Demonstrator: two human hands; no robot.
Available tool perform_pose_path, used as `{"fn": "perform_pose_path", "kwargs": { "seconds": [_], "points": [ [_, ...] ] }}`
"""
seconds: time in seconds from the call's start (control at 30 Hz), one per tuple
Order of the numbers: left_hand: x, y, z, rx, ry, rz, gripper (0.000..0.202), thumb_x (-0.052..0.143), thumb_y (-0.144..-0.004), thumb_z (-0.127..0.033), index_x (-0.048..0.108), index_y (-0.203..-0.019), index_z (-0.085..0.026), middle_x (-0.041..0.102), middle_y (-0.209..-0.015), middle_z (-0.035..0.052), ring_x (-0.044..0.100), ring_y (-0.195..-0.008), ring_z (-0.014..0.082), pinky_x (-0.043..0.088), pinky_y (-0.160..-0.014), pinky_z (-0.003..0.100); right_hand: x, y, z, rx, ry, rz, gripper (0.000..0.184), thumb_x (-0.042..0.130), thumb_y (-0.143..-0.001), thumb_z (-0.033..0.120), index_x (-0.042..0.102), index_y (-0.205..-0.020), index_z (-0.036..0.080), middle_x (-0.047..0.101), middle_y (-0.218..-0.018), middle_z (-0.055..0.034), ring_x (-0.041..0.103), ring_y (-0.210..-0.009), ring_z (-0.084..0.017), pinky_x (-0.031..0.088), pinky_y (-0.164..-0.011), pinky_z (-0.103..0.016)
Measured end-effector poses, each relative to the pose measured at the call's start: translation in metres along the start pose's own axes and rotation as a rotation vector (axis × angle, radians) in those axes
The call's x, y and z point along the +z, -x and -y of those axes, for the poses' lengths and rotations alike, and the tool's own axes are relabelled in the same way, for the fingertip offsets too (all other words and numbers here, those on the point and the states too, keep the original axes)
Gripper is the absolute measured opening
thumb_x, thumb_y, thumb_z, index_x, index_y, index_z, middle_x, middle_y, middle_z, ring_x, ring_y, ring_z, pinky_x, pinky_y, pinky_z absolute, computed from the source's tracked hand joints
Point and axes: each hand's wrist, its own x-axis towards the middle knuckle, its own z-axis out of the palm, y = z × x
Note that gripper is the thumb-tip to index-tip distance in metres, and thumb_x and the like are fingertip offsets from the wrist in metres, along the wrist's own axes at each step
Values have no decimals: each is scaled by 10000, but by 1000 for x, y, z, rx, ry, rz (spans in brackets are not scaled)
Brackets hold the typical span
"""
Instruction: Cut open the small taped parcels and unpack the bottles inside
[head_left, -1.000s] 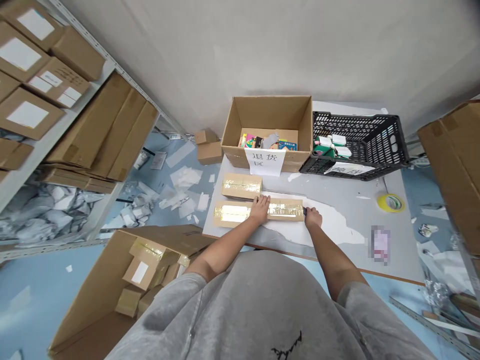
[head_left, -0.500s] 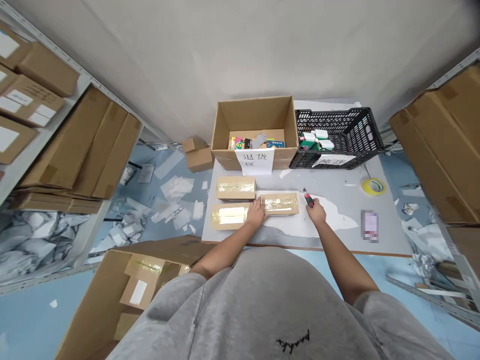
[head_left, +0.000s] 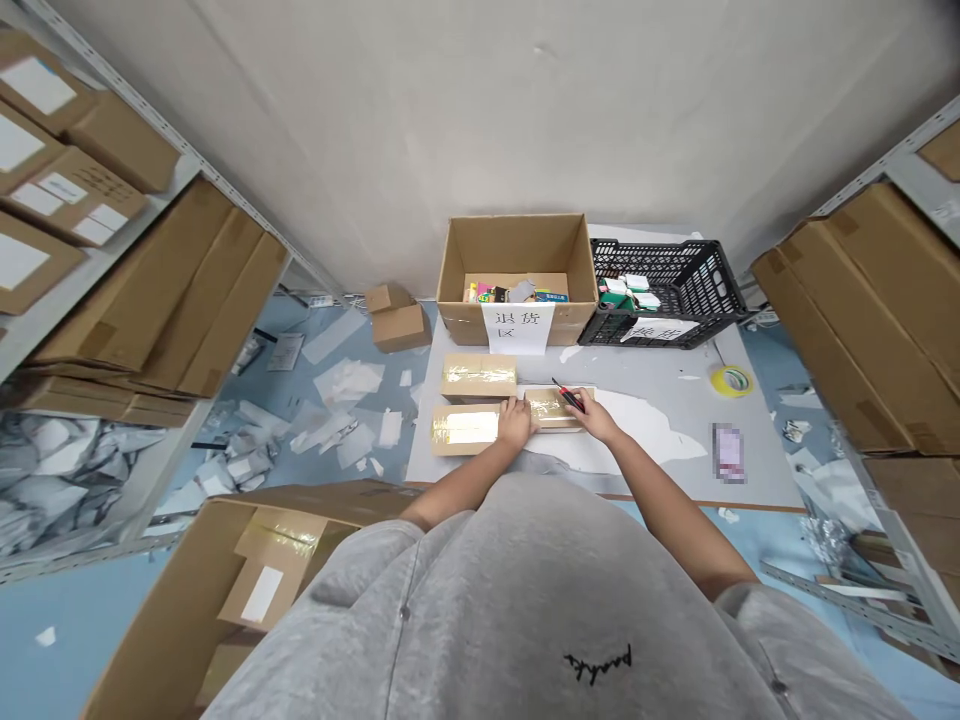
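Note:
My left hand (head_left: 516, 422) lies flat, fingers spread, on a long taped cardboard box (head_left: 466, 430) at the near side of the grey table (head_left: 675, 375). My right hand (head_left: 595, 418) is closed on a red-and-black cutter (head_left: 568, 395), whose tip rests over the right part of the same box (head_left: 551, 408). A second, shorter taped box (head_left: 479, 376) lies just behind, apart from both hands.
An open carton with a paper sign (head_left: 516, 327) and a black plastic crate (head_left: 663, 290) stand at the table's back. A yellow tape roll (head_left: 731, 380) lies at right. An open carton of small boxes (head_left: 232, 590) sits on the floor at left. Shelves of cartons flank both sides.
My right hand has moved left from beside the box's right end onto its top, bringing the cutter over it. My left hand stays on the box.

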Motion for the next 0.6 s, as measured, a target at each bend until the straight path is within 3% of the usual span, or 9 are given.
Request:
{"fn": "perform_pose_path", "kwargs": {
  "seconds": [0.13, 0.23, 0.37, 0.47, 0.6],
  "points": [
    [7, 4, -5, 22, -13, -8, 481, 654, -964, -407, 652, -1342, -110, 640, -1342, 202, 494, -1275, 326, 356, -1071, 442, 2, -6, -1, -87, 98, 11, 423, 348, -1072, 324, 597, -1399, 226, 700, -1349, -96, 647, -1227, -256, 496, -1007, -352],
    [16, 6, -10, 29, -15, -5, 374, 593, -999, -323, 683, -1303, -125, 619, -1413, 196, 525, -1258, 308, 363, -1073, 444, 4, -14, 1, -80, 234, 89, 413, 387, -1078, 361, 592, -1418, 245, 694, -1367, -81, 650, -1209, -258, 493, -969, -330],
    [23, 7, -17, -34, -33, -14, 375, 515, -1035, -299, 658, -1345, -143, 544, -1530, 168, 519, -1292, 302, 377, -1071, 443, 7, -27, 8, -116, 383, 189, 398, 441, -1073, 440, 601, -1410, 302, 668, -1390, -65, 656, -1176, -248, 486, -904, -296],
    [23, 9, -20, -72, -21, -7, 361, 493, -1040, -296, 686, -1309, -152, 581, -1486, 165, 523, -1292, 312, 392, -1057, 449, 11, -37, 12, -135, 455, 250, 405, 412, -1081, 470, 594, -1410, 320, 672, -1359, -70, 678, -1102, -242, 485, -847, -291],
    [21, 10, -24, -91, -7, 11, 361, 455, -1049, -278, 713, -1245, -120, 598, -1446, 195, 554, -1245, 304, 390, -1052, 448, 16, -47, 10, -194, 447, 324, 408, 381, -1094, 451, 528, -1451, 320, 703, -1330, -68, 663, -1149, -254, 482, -858, -303]
  ]
}}
